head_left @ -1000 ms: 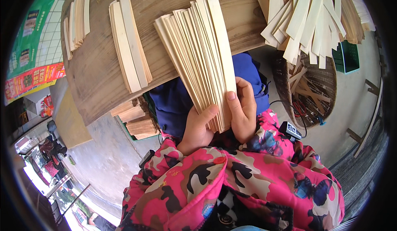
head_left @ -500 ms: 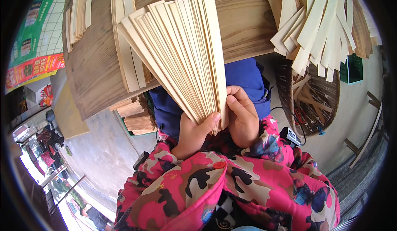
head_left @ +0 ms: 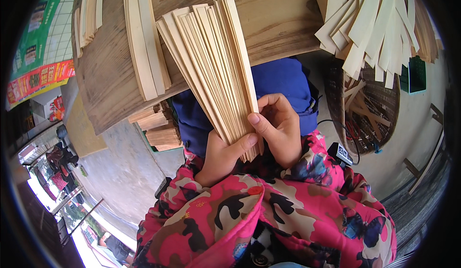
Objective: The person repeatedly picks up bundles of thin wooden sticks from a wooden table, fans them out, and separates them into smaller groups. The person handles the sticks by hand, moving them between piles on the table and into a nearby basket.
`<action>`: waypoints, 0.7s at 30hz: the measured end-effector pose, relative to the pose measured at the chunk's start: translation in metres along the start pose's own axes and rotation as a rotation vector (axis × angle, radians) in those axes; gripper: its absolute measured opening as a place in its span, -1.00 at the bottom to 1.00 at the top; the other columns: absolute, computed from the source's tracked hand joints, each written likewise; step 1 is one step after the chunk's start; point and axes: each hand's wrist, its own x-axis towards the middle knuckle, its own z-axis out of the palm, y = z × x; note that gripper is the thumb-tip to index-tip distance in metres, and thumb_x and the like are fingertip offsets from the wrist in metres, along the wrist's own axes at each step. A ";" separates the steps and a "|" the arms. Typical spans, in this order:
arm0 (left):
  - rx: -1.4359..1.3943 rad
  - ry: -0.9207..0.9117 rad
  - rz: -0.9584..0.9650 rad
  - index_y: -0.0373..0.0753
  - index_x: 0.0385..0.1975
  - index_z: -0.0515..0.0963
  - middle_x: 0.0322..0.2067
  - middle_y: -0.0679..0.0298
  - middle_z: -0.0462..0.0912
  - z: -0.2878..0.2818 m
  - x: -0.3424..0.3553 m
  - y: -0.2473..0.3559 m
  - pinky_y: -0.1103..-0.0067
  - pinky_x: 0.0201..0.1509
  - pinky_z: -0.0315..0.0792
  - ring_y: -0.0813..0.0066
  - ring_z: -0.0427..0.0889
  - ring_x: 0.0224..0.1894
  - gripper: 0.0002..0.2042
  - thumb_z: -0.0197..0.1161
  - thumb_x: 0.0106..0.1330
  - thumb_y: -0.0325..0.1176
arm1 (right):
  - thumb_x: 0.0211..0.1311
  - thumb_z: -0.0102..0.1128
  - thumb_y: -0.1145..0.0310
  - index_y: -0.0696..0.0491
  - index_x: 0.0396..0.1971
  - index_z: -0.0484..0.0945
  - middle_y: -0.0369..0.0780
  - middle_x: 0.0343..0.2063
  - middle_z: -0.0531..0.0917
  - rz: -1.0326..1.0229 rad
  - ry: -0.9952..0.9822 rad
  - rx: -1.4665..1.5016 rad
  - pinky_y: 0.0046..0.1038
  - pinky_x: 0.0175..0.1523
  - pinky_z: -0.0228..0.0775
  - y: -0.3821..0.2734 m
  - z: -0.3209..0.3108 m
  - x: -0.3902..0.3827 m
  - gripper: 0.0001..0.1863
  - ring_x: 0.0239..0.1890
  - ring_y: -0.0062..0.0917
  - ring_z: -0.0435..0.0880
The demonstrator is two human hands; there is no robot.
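1. Far L of hands, up: sm. bundle [head_left: 89, 16] on wooden table [head_left: 269, 28]; upper end cut off by view edge.
2. L of held strips: second bundle [head_left: 145, 47], same table; top end at view edge.
3. Just L of L hand, below table edge: stacked strips [head_left: 164, 137]; upper part hidden by table, container mostly obscured.
4. L hand [head_left: 222, 156]: closed round lower end of fanned wood strips [head_left: 209, 71]; thumb across front, fingers hidden behind.
5. Fan: btwn hands, spreading up & away over table edge; no. of strips unclear.
6. R hand [head_left: 282, 134]: half-curled, thumb & index at fan's R edge; other fingertips n/v, grip firmness can't tell.
7. Behind hands: blue cloth [head_left: 284, 78], part covered by fan.
8. Well R of R hand: loose strips [head_left: 362, 25], tops cut off; wicker basket [head_left: 391, 107] below, dark contents indistinct.
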 end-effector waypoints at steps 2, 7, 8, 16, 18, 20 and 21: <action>-0.036 0.003 0.002 -0.37 -0.09 0.42 -0.26 0.32 0.54 0.001 -0.001 -0.001 0.66 -0.18 0.40 0.64 0.50 -0.24 -0.69 0.20 0.16 -0.46 | 0.05 0.26 0.45 0.17 -0.33 0.40 -0.34 -0.46 0.52 0.000 0.003 0.005 -0.71 -0.27 0.29 0.000 -0.001 -0.001 -0.76 -0.41 -0.78 0.43; -0.087 -0.025 -0.043 -0.37 -0.08 0.42 -0.23 0.31 0.54 -0.006 -0.002 -0.003 0.66 -0.14 0.39 0.62 0.50 -0.23 -0.69 0.20 0.16 -0.46 | 0.15 0.15 0.42 0.18 -0.27 0.40 -0.33 -0.39 0.52 -0.004 0.007 0.037 -0.70 -0.23 0.29 -0.001 -0.003 -0.004 -0.79 -0.35 -0.78 0.43; -0.119 -0.032 -0.070 -0.37 -0.08 0.41 -0.22 0.30 0.53 -0.008 -0.002 -0.003 0.66 -0.13 0.39 0.62 0.50 -0.22 -0.68 0.19 0.16 -0.46 | 0.18 0.11 0.41 0.19 -0.25 0.40 -0.33 -0.37 0.52 0.021 0.021 0.083 -0.69 -0.21 0.29 -0.003 -0.004 -0.006 -0.79 -0.34 -0.78 0.43; -0.181 -0.051 -0.034 -0.37 -0.05 0.38 -0.19 0.29 0.53 -0.008 -0.002 -0.011 0.62 -0.08 0.39 0.57 0.50 -0.17 -0.64 0.22 0.17 -0.44 | 0.08 0.21 0.38 0.22 -0.18 0.40 -0.27 -0.33 0.53 -0.110 -0.018 -0.167 -0.62 -0.13 0.30 -0.001 0.000 -0.007 -0.66 -0.25 -0.69 0.44; -0.162 -0.027 0.003 -0.37 -0.05 0.38 -0.18 0.29 0.52 -0.006 -0.003 -0.015 0.62 -0.08 0.39 0.56 0.50 -0.17 -0.65 0.22 0.17 -0.44 | 0.00 0.28 0.37 0.23 -0.19 0.40 -0.23 -0.32 0.53 -0.075 -0.017 -0.178 -0.59 -0.12 0.30 0.001 -0.003 -0.007 -0.61 -0.25 -0.64 0.45; -0.166 -0.037 0.023 -0.36 -0.04 0.38 -0.18 0.29 0.52 -0.006 -0.002 -0.018 0.62 -0.09 0.40 0.56 0.50 -0.17 -0.65 0.21 0.18 -0.43 | 0.03 0.25 0.38 0.23 -0.19 0.41 -0.22 -0.31 0.53 -0.073 -0.020 -0.202 -0.59 -0.11 0.30 0.003 -0.006 -0.007 -0.63 -0.24 -0.64 0.45; -0.172 -0.044 0.019 -0.36 -0.04 0.38 -0.18 0.29 0.52 -0.007 -0.003 -0.018 0.62 -0.09 0.40 0.56 0.50 -0.17 -0.65 0.21 0.18 -0.43 | 0.06 0.22 0.39 0.23 -0.18 0.40 -0.22 -0.29 0.53 -0.069 -0.037 -0.184 -0.60 -0.10 0.29 0.004 -0.007 -0.008 -0.64 -0.23 -0.64 0.45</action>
